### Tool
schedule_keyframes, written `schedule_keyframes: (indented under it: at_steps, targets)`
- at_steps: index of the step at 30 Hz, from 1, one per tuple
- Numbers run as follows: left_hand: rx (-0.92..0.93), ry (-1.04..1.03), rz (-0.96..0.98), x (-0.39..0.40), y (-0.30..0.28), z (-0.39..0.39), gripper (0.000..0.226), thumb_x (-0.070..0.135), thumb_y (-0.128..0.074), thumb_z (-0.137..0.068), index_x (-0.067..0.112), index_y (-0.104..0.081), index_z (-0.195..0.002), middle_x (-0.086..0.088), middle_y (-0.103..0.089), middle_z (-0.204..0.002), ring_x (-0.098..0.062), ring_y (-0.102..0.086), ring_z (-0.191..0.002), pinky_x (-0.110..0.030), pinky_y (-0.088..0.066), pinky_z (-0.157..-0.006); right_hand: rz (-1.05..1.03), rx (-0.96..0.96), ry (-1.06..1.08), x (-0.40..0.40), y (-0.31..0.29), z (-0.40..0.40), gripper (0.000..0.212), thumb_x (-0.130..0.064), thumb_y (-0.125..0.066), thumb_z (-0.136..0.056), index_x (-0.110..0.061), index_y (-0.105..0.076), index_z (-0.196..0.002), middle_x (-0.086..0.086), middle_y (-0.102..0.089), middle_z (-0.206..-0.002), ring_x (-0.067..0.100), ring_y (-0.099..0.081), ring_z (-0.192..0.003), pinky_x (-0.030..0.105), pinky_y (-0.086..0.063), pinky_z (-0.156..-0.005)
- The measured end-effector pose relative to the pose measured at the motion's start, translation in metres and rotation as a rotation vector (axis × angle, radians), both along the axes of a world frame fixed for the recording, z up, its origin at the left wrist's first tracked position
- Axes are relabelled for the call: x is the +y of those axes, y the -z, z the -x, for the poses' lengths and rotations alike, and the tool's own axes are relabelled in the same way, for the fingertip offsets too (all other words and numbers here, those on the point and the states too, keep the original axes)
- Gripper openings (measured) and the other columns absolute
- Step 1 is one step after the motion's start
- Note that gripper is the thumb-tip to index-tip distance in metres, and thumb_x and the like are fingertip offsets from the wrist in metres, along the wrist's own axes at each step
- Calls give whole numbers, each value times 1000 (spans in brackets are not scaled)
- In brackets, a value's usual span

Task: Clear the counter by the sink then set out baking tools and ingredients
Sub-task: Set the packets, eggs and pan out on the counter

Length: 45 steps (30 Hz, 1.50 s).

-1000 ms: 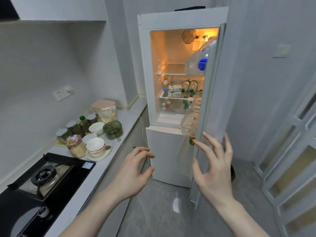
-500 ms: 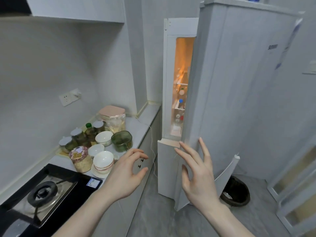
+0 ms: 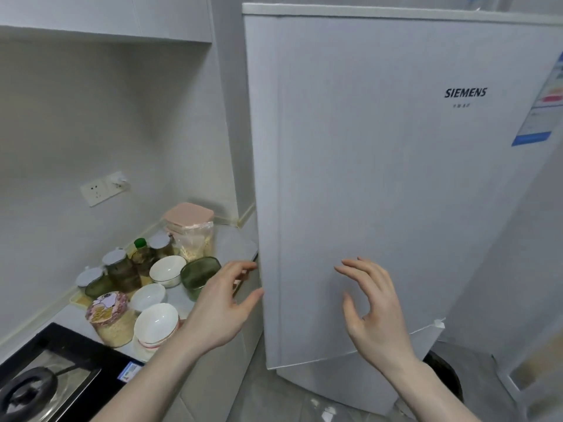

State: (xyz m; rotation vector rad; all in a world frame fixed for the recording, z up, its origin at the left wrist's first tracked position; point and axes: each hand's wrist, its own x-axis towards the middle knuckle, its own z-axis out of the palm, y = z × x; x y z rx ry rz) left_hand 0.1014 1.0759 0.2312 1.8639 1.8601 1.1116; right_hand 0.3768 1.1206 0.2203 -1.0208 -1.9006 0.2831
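The white fridge's upper door [image 3: 380, 166] fills the middle and right of the view and hides the lit inside. My right hand [image 3: 370, 309] hovers in front of the door's lower part, fingers spread, holding nothing. My left hand [image 3: 221, 303] is open beside the door's left edge, above the counter's front edge. On the counter [image 3: 234, 242] at the left stand stacked white bowls [image 3: 156, 325], a green glass cup [image 3: 199, 277], lidded jars [image 3: 122, 269], a jar of grains [image 3: 111, 318] and a pink-lidded container [image 3: 189, 219].
A black gas hob [image 3: 45, 382] lies at the lower left. A wall socket [image 3: 100, 187] sits above the counter. A dark bin [image 3: 444, 376] stands on the floor behind the fridge's lower door [image 3: 335, 385], by the wall.
The fridge door has swung from wide open to nearly shut, covering the lit shelves. Both hands stayed empty and moved closer to the door.
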Motion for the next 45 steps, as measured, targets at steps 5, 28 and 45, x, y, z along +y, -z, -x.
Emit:
schedule_keyframes:
  at_steps: [5, 28, 45]
  targets:
    - [-276, -214, -11, 64, -1, -16, 27, 21, -71, -91, 31, -63, -115, 12, -73, -97, -1, -67, -90, -11, -52, -72, 17, 22, -18, 62, -4, -33, 58, 11, -70, -81, -23, -66, -128, -14, -56, -133, 11, -50, -129, 16, -32, -110]
    - [220, -196, -18, 223, 14, -57, 105, 19, -64, -93, 21, 18, -159, 10, 40, -159, -4, 29, -149, -21, 6, -121, -53, 23, -146, 225, -17, -64, 61, 5, -77, -79, -23, -66, -132, -8, -55, -132, 12, -50, -124, 14, -32, -108]
    - [273, -18, 115, 260, 30, -55, 113, 14, -62, -84, 40, 21, -156, 19, 38, -158, -22, -12, -156, -42, -44, -111, -47, 27, -156, 250, -11, -59, 51, -9, -67, -82, -22, -66, -131, -8, -53, -136, 11, -49, -123, 11, -30, -107]
